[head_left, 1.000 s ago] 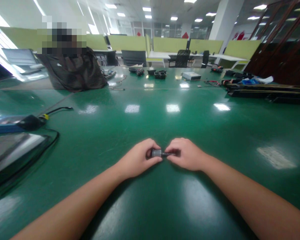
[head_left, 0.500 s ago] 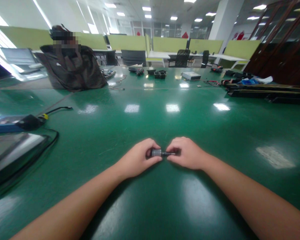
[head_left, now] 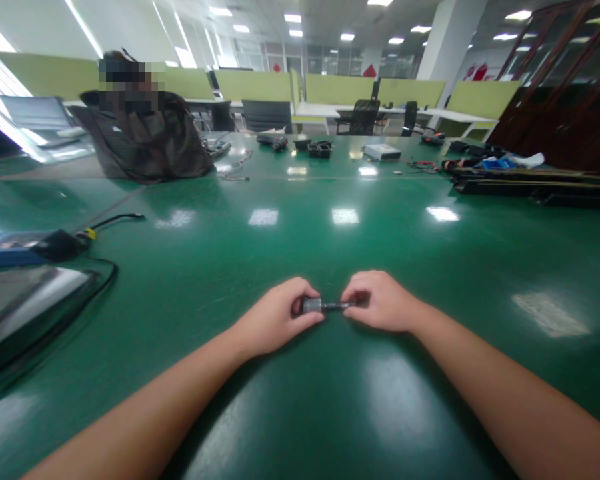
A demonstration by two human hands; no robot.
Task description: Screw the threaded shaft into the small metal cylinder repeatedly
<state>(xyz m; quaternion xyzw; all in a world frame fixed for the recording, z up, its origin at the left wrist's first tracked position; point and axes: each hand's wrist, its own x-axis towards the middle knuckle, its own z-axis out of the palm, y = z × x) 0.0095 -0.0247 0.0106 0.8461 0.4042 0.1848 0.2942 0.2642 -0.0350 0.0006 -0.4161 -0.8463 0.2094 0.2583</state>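
Observation:
A small grey cylinder (head_left: 312, 305) lies low over the green table, its left end inside the curled fingers of my left hand (head_left: 281, 313). My left thumb and forefinger close round it from both sides. From its right side a thin dark rod (head_left: 334, 307) points toward my right hand (head_left: 381, 301). The right thumb and fingertips are pinched round the rod's far end, so its tip is partly hidden. What exactly this piece is, and whether rod and cylinder are one part, I cannot make out.
On the left lie a blue device (head_left: 15, 248), a dark flat panel with a pale edge (head_left: 35, 307) and black cable (head_left: 113, 273). A dark bag (head_left: 150, 140) stands at back left. A white box (head_left: 383, 152) and black bars (head_left: 540, 183) lie farther back on the green table (head_left: 300, 253).
My right hand has shifted slightly to the right and up, widening the gap between the hands. More of the thin rod shows. My left hand has stayed in place on the cylinder.

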